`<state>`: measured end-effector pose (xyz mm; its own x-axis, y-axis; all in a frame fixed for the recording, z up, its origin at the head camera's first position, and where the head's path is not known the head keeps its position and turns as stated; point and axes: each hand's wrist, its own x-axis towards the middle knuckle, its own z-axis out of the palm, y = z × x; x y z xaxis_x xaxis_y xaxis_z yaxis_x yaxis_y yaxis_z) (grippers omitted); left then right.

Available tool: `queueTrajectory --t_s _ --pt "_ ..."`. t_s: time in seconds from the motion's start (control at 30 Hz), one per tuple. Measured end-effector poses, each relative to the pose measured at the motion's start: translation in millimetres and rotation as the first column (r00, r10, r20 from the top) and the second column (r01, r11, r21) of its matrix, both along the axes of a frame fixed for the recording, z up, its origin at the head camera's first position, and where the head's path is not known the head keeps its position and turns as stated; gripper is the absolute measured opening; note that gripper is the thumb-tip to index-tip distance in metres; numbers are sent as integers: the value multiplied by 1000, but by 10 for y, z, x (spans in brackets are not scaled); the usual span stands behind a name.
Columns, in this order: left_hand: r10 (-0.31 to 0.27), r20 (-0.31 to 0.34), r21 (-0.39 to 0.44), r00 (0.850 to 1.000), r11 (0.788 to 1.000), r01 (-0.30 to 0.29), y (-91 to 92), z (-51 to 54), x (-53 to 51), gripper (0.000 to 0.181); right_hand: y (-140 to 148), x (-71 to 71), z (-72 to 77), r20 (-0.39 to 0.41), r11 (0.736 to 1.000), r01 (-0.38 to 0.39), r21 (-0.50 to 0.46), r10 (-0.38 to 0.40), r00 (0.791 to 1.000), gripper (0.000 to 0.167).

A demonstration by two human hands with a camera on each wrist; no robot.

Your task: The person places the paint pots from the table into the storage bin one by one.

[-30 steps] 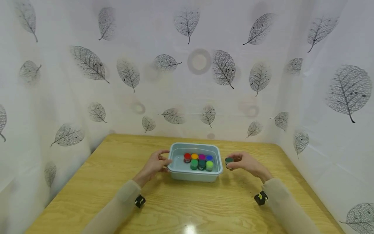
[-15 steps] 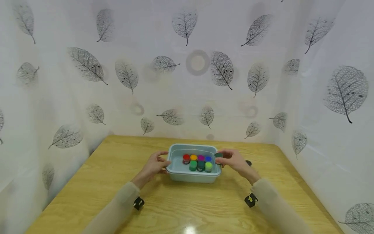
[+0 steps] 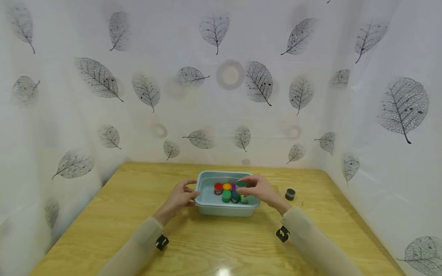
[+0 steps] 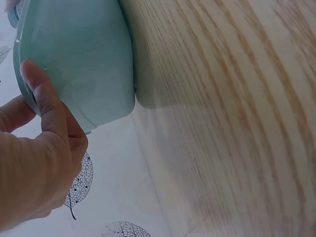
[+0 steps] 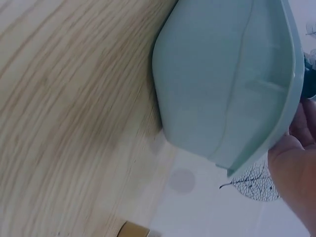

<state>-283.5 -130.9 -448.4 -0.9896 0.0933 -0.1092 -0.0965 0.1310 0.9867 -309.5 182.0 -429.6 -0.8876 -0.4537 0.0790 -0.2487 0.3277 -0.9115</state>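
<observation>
A pale blue-green plastic tub (image 3: 224, 211) stands on the table, holding several small paint jars. My left hand (image 3: 179, 198) grips its left rim, with the thumb (image 4: 37, 79) on the outer side wall in the left wrist view. Above the jars, my right hand (image 3: 260, 189) pinches a jar with a dark green lid (image 3: 240, 184). Below it sit a red jar (image 3: 218, 188), an orange one (image 3: 226, 186), a green one (image 3: 226, 196), a dark teal one (image 3: 235, 196) and a yellow-green one (image 3: 244, 199). A purple jar is partly covered; the blue one is hidden.
Right of the tub, a black-lidded jar (image 3: 290, 194) stands on the wooden table (image 3: 221, 241). Beside it, something yellow (image 3: 275, 188) shows partly behind my right hand. A white leaf-print curtain (image 3: 221, 115) encloses the table's back and sides.
My right hand has carried the dark green jar leftward from beside the tub to above its contents. The black-lidded jar has come into view behind it. My left hand keeps its grip.
</observation>
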Motion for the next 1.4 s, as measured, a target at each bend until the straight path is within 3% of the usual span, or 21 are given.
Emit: queueTrajectory --t_s 0.17,0.73,0.9,1.1,1.4 --pt "-4 2 1 1000 1000 4 6 11 1 54 -128 21 21 25 1000 13 18 -13 1000 50" --pt "3 13 1 1000 1000 -3 14 20 -5 53 -388 -39 -4 18 1000 1 26 -1 1000 37" --pt "-4 9 -7 1000 1000 4 17 13 7 54 -483 -12 -30 5 996 21 82 -22 1000 40" --pt "2 10 -7 1000 1000 -2 22 23 11 54 -566 -40 -56 -82 983 58 177 -44 996 40" --pt "1 0 4 1000 1000 -1 -3 -9 -4 53 -663 -92 -71 -99 972 -1 233 24 995 38"
